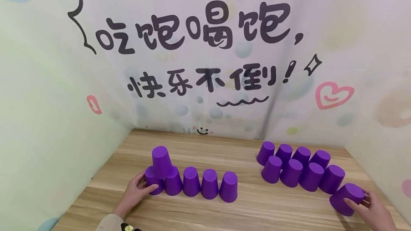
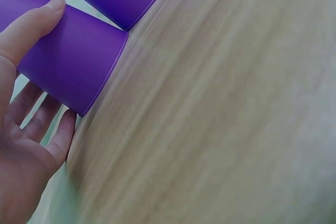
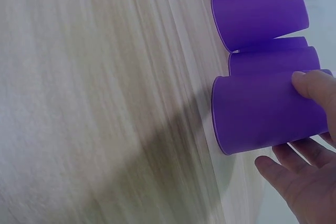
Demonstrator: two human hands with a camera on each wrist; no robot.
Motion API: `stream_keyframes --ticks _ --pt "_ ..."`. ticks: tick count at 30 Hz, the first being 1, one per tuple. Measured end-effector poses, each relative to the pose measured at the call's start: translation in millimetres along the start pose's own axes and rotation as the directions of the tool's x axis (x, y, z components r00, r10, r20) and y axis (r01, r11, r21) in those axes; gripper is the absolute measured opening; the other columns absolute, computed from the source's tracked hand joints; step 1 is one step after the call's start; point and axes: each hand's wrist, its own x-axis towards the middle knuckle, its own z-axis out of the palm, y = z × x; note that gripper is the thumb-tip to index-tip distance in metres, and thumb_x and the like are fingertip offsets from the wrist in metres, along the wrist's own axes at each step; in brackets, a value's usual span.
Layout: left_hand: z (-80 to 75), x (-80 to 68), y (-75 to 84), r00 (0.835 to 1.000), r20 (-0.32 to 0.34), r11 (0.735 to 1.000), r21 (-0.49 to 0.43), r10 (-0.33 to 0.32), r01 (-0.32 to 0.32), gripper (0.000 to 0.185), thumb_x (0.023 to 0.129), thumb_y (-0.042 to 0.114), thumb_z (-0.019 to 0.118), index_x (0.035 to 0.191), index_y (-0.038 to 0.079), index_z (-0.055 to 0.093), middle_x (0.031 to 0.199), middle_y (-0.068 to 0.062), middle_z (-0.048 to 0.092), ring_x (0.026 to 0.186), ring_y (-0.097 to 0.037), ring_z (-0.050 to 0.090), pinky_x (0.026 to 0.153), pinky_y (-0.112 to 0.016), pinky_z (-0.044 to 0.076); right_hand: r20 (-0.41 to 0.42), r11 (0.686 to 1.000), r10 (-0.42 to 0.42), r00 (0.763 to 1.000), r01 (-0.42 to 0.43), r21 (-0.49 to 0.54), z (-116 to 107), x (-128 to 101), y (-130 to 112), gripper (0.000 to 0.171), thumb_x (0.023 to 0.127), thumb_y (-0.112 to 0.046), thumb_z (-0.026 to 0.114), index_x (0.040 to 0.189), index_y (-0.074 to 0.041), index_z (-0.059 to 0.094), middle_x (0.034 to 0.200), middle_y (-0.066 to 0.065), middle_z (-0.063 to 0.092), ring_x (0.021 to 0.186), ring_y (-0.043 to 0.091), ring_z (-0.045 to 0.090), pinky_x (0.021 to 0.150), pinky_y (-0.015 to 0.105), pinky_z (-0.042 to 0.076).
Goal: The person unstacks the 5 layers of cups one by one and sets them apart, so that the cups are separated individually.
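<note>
Here, a wooden table (image 1: 250,206) stands in a corner of printed backdrop walls (image 1: 205,63), and purple cups sit on it upside down in two groups. Toward the left edge a row of five cups (image 1: 199,185) runs parallel to the near edge, and one more stacked cup (image 1: 161,162) rests on top, across the two leftmost of the row. The left hand (image 1: 138,191) grips the leftmost cup (image 1: 152,180) of that row, thumb on its near side and fingers curled round the far side; the left wrist view shows the thumb (image 2: 32,24) pressed on the cup's wall and the rim meeting the wood.

Toward the right edge eight cups (image 1: 297,168) stand in two close rows of four, slanting toward the near right corner. Just beside the end of that group, close to the near right corner, a tilted cup (image 1: 347,199) leans with its base toward the right hand (image 1: 372,211). That hand holds it, thumb over the wall and fingers below, as the right wrist view shows with the thumb (image 3: 315,85) on top and the fingers (image 3: 294,169) spread under the cup.
</note>
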Motion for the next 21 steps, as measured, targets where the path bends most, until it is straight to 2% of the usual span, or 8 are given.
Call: stream_keyframes --ticks 2,5,8,9,12,15,18,21 --pt "0.0 0.0 -0.3 1.000 -0.002 1.000 -0.001 -0.003 0.003 0.062 0.073 0.004 0.071 0.126 -0.007 0.041 0.117 -0.024 0.050 0.099 -0.015 0.050 0.086 -0.030 0.046 0.031 1.000 0.003 1.000 -0.004 0.027 -0.7 4.6 7.7 0.080 0.085 -0.035 0.057 0.128 0.018 0.017 0.117 0.046 0.029 0.100 0.052 0.044 0.078 0.055 0.043" --pt "-0.3 0.6 -2.0 1.000 -0.003 1.000 0.004 -0.005 0.005 0.063 0.072 0.005 0.072 0.126 -0.006 0.042 0.117 -0.024 0.051 0.101 -0.018 0.050 0.086 -0.029 0.046 -0.027 0.999 -0.034 0.999 0.034 0.013 -0.6 12.6 23.2 0.083 0.084 -0.037 0.059 0.136 0.010 0.013 0.118 0.039 0.039 0.083 0.013 0.059 0.070 0.035 0.051" --pt "-0.5 1.3 -4.4 1.000 -0.004 1.000 0.018 0.001 0.000 0.063 0.072 0.006 0.072 0.126 -0.006 0.042 0.117 -0.024 0.051 0.101 -0.019 0.051 0.085 -0.028 0.046 -0.067 0.995 -0.083 0.994 0.086 0.043 -13.4 12.6 13.1 0.085 0.085 -0.032 0.058 0.136 0.010 0.005 0.122 0.040 0.033 0.095 0.023 0.056 0.077 0.045 0.047" --pt "-0.6 1.4 -5.0 1.000 -0.006 1.000 0.018 0.005 -0.005 0.063 0.072 0.006 0.072 0.126 -0.006 0.043 0.117 -0.024 0.051 0.100 -0.018 0.051 0.085 -0.028 0.046 -0.105 0.993 -0.107 0.989 0.111 0.032 -18.3 12.5 8.1 0.084 0.085 -0.031 0.059 0.137 0.008 0.006 0.123 0.039 0.034 0.099 0.011 0.053 0.077 0.035 0.048" --pt "-1.2 1.1 -6.0 1.000 -0.007 1.000 0.020 0.004 -0.004 0.063 0.071 0.006 0.072 0.125 -0.006 0.043 0.116 -0.024 0.051 0.097 -0.010 0.051 0.085 -0.027 0.047 -0.155 0.976 -0.177 0.972 0.194 0.098 -38.6 10.0 -22.4 0.078 0.088 -0.022 0.056 0.139 0.004 0.003 0.132 0.036 0.024 0.124 0.007 0.028 0.092 0.023 0.039" --pt "-1.9 0.8 -6.3 1.000 -0.006 1.000 0.011 0.001 0.000 0.062 0.071 0.006 0.072 0.125 -0.006 0.043 0.115 -0.023 0.051 0.093 -0.002 0.050 0.084 -0.026 0.047 -0.224 0.957 -0.248 0.943 0.275 0.098 -55.1 12.4 -57.7 0.076 0.087 -0.019 0.057 0.140 -0.001 0.005 0.136 0.032 0.021 0.112 -0.015 0.019 0.075 -0.007 0.022" --pt "-2.0 0.8 -6.3 1.000 -0.003 1.000 0.011 0.007 -0.007 0.062 0.072 0.006 0.072 0.125 -0.006 0.043 0.115 -0.023 0.052 0.092 0.001 0.049 0.085 -0.028 0.047 -0.257 0.946 -0.288 0.923 0.316 0.077 -68.3 15.7 -103.7 0.074 0.088 -0.021 0.056 0.140 -0.001 0.007 0.132 0.038 0.021 0.123 -0.005 0.018 0.076 -0.008 0.017" --pt "-1.5 1.0 -5.8 1.000 -0.004 1.000 0.016 0.017 -0.016 0.062 0.071 0.006 0.072 0.125 -0.006 0.044 0.115 -0.024 0.052 0.094 -0.003 0.050 0.085 -0.031 0.047 -0.299 0.927 -0.329 0.896 0.367 0.080 -74.1 23.8 -144.1 0.071 0.086 -0.020 0.059 0.141 -0.009 0.016 0.135 0.026 0.031 0.118 -0.009 0.026 0.078 -0.007 0.022"
